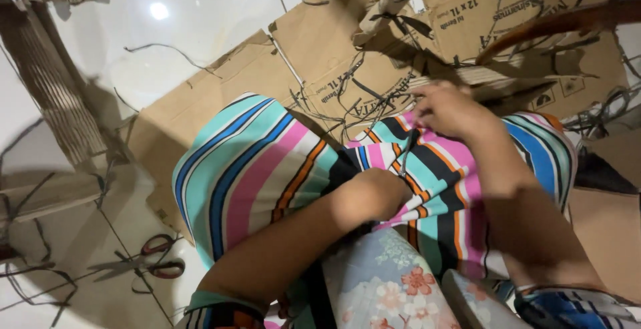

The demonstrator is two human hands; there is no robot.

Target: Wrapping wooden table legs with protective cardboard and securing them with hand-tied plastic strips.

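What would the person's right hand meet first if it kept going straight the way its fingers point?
The right hand points up and left in the picture. Just beyond its fingertips lies the flattened brown cardboard strewn with thin dark strips, probably met first, though depth is unclear.

A: What lies about the white tiled floor [200, 15]?

B: Flattened brown cardboard sheets [320, 55] from twelve to two o'clock, with thin dark strips [347, 95] strewn over them.

A: And lower down?

B: Red-handled scissors [150, 262] at eight o'clock, and corrugated cardboard pieces [47, 89] at nine to ten.
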